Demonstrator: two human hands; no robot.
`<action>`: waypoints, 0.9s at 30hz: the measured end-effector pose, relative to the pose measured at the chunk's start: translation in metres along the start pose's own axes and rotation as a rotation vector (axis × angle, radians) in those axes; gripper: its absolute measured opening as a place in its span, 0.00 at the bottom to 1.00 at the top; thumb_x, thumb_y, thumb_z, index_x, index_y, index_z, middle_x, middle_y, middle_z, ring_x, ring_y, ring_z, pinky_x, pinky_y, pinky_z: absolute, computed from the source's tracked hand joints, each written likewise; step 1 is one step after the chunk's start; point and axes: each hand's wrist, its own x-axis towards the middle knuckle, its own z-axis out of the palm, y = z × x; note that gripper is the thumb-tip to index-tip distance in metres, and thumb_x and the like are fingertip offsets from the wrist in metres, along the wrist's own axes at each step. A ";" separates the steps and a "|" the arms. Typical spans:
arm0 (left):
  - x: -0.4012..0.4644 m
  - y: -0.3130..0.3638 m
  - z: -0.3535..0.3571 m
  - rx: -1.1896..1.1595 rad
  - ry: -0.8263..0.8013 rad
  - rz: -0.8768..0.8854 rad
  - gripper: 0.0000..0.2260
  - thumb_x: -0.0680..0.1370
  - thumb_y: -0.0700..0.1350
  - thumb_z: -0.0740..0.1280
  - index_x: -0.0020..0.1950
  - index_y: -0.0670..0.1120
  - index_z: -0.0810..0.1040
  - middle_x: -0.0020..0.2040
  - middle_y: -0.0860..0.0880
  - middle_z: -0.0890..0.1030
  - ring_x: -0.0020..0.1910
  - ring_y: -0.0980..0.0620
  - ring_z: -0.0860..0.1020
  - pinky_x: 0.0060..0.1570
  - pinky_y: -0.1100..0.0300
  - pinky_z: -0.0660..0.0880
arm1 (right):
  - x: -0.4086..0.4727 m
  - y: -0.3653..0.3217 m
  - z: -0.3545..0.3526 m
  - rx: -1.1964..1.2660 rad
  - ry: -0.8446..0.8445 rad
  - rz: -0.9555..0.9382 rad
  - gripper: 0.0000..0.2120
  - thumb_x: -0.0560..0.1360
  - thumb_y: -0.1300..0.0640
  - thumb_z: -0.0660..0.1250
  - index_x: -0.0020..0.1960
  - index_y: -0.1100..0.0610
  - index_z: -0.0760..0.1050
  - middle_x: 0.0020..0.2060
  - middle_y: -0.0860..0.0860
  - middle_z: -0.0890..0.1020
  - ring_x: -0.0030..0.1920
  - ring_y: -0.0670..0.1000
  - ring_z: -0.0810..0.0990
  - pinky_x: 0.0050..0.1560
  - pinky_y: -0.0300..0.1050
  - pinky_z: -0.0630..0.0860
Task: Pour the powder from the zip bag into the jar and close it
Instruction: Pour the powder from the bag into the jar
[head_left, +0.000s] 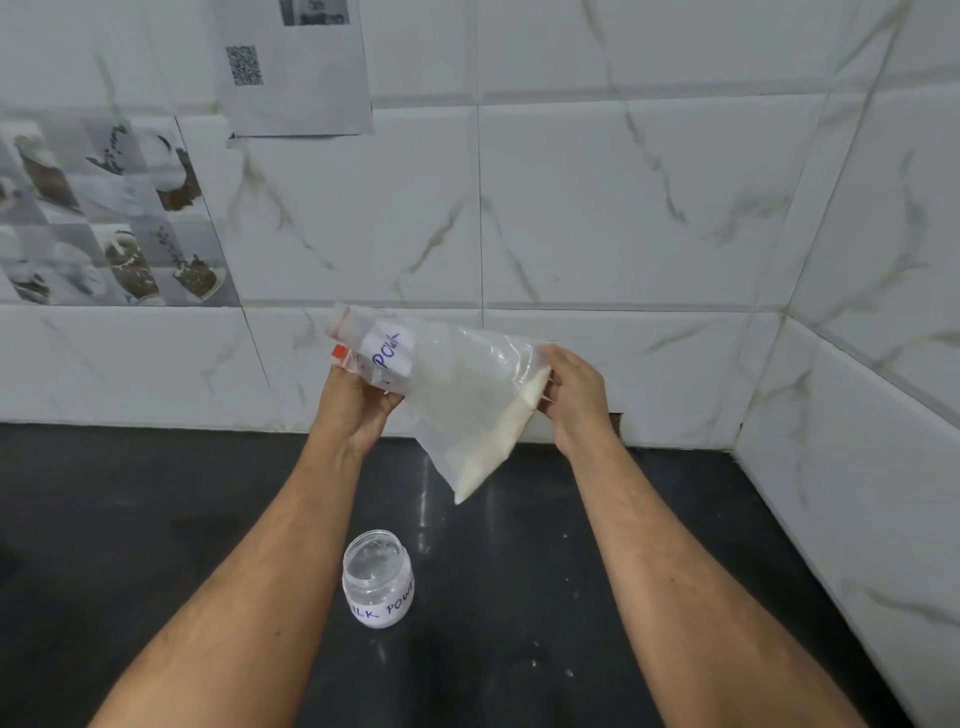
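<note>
Holding zip bag (457, 395) of white powder (498, 447) up over dark glossy table (597, 571), tiled corner behind.
Left hand (358, 400) is pinching the red zip end, right hand (571, 395) is gripping the bottom corner; open jar (377, 578) is standing below on the table; marble-look wall tiles (623, 208), printed paper sheet (296, 67) stuck up.

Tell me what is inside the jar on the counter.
The jar looks empty: clear glass, no lid, no powder in it. The powder sits in the bag, held by the left hand and right hand. The label hides its lower part.
</note>
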 end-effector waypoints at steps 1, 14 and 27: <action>0.000 -0.001 0.000 0.017 -0.022 -0.014 0.07 0.80 0.40 0.65 0.49 0.50 0.82 0.44 0.53 0.84 0.43 0.55 0.83 0.38 0.60 0.80 | 0.001 -0.001 -0.001 -0.056 -0.018 -0.030 0.07 0.79 0.56 0.68 0.49 0.53 0.86 0.43 0.50 0.87 0.44 0.49 0.85 0.43 0.43 0.81; 0.006 0.006 -0.064 0.175 -0.038 -0.069 0.10 0.81 0.44 0.65 0.61 0.54 0.80 0.54 0.49 0.84 0.50 0.51 0.84 0.49 0.50 0.81 | -0.003 -0.010 0.030 -0.269 -0.064 -0.161 0.14 0.79 0.60 0.66 0.40 0.52 0.86 0.41 0.49 0.88 0.43 0.50 0.85 0.43 0.45 0.82; -0.002 0.024 -0.057 0.167 -0.114 -0.091 0.08 0.81 0.49 0.66 0.57 0.55 0.83 0.53 0.48 0.84 0.49 0.50 0.83 0.51 0.50 0.81 | -0.001 -0.002 0.032 -0.109 0.143 -0.048 0.10 0.82 0.54 0.63 0.56 0.57 0.81 0.44 0.50 0.87 0.43 0.54 0.88 0.38 0.46 0.82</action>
